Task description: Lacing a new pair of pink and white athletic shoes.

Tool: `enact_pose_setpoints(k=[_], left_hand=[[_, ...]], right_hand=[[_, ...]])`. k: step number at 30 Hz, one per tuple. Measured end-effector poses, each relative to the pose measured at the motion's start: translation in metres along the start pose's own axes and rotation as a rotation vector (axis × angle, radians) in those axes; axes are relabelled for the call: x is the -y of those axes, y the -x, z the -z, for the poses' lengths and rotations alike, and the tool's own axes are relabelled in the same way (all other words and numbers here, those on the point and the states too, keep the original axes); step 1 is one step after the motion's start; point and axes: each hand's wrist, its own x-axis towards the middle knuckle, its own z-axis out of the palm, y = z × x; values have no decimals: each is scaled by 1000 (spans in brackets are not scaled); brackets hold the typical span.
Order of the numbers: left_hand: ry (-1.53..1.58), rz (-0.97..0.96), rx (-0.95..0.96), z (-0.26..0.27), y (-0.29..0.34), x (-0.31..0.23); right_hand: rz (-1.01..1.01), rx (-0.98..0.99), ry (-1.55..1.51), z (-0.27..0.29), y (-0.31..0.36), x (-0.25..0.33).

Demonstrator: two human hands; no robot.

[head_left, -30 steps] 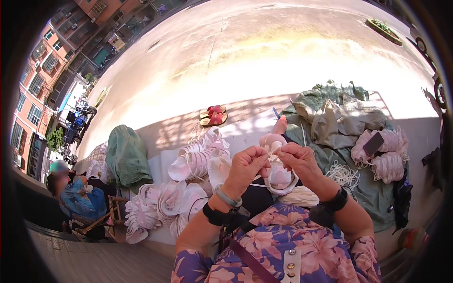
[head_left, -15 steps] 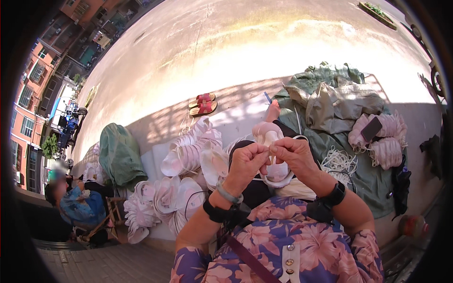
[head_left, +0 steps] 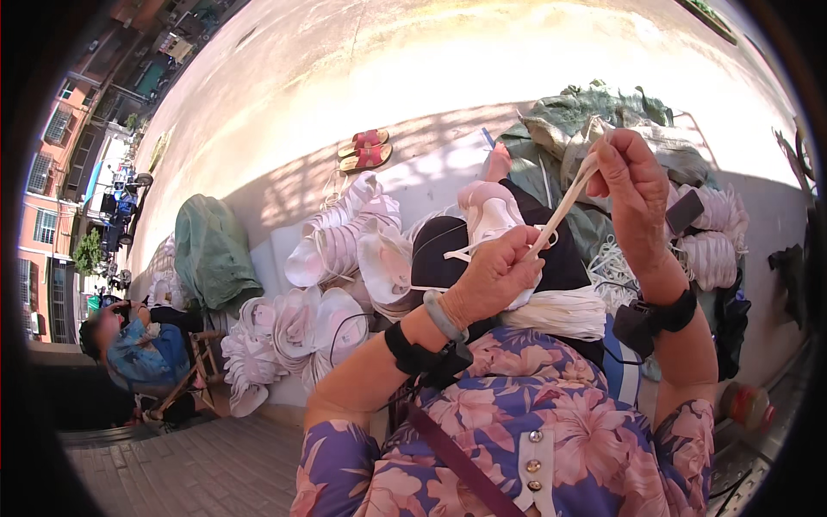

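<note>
A white shoelace (head_left: 563, 209) is stretched on a slant between my two hands. My left hand (head_left: 495, 277) pinches its lower end, close to a white and pale pink shoe upper (head_left: 493, 211) that lies on my dark-trousered lap. Higher up and to the right, my right hand (head_left: 633, 185) is closed on the lace's other end, with the fingers bent tight. Some lacing shows across the front of the upper, and my left hand hides part of it. Below the hands, a thick bundle of white laces (head_left: 558, 314) rests on my lap.
Stacked white shoe uppers (head_left: 383, 258) lie on a pale sheet to the left, near a green sack (head_left: 211, 250). On the right are tangled laces (head_left: 613, 276), bundled uppers (head_left: 713, 258) and a phone (head_left: 685, 213). Red sandals (head_left: 365, 151) stand ahead. Another person (head_left: 142, 353) sits far left.
My hands were together over the shoe upper. Now my right hand has moved up and right, drawing the lace out, while my left stays low by the upper. The view has shifted slightly.
</note>
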Motion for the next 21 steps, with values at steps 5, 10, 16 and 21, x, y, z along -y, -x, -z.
enact_pose_setpoints(k=[5, 10, 16, 21], left_hand=[[-240, -58, 347, -18, 22, -6], [-334, -86, 410, -12, 19, -10], [-409, -174, 558, -20, 21, -5], [-649, -155, 405, 1, 17, 36]], right_hand=[[-44, -316, 230, 130, -41, -40], [-137, -415, 296, 183, -21, -95], [-342, -407, 213, 146, 6, -142], [-327, -531, 288, 173, -7, -142]])
